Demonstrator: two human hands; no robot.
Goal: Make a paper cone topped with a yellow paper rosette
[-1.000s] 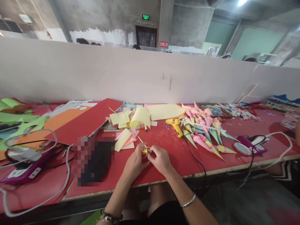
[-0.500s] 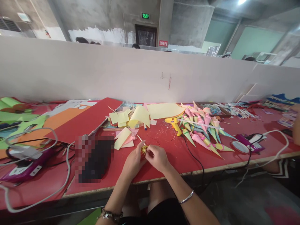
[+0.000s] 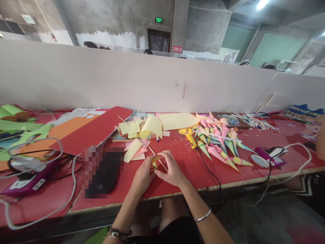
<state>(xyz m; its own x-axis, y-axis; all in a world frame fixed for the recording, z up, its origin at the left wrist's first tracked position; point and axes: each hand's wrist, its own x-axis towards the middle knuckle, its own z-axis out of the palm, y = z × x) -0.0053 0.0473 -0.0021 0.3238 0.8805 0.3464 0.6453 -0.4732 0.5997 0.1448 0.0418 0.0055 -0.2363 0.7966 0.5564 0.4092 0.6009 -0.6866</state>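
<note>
A coil of yellow paper strip (image 3: 154,164) with swirling inner folds sits in my left hand (image 3: 141,177), whose fingers are closed around its left side. Facing it from the right, my right hand (image 3: 171,171) has its thumb and fingers spread apart around the coil's right edge. Whether its fingertips touch the paper I cannot tell. A thin pale stick (image 3: 164,165) passes slantwise between my hands, partly covered by my right fingers. Just beyond, cut pieces of yellow and pink paper (image 3: 133,150) lie on the red table (image 3: 177,184).
A yellow glue gun (image 3: 188,135) lies beyond my right hand, its black cord running to the table edge. Behind it are several pastel paper cones (image 3: 220,142). Left stands a blurred dark object (image 3: 104,174). Power strips (image 3: 271,159) and a white partition (image 3: 122,81) are around.
My right hand has opened from a pinch at the coil, its thumb and fingers now spread. The coil's swirled face and more of the stick show now.
</note>
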